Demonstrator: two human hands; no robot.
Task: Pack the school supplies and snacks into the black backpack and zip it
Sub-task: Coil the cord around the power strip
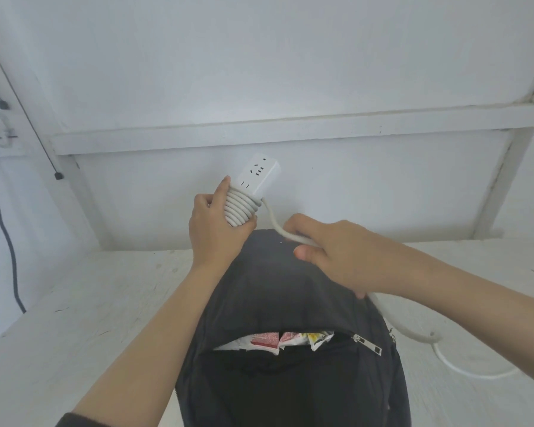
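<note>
the left hand (211, 224) grips a white power strip (261, 174) with its cord (239, 208) coiled around it, above the black backpack (290, 303) on the table (74, 303). the right hand (330, 251) pinches the loose cord. snack packets (278, 340) show in the bag's unzipped mouth.

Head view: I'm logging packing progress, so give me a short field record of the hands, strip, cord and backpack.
left hand: grips the power strip round its wound coils
right hand: holds the loose cord over the backpack
cord tail: trails right onto the table
backpack: black, on the table, top opening unzipped
snacks: packets show in the opening
zipper pull: at the opening's right end
</note>
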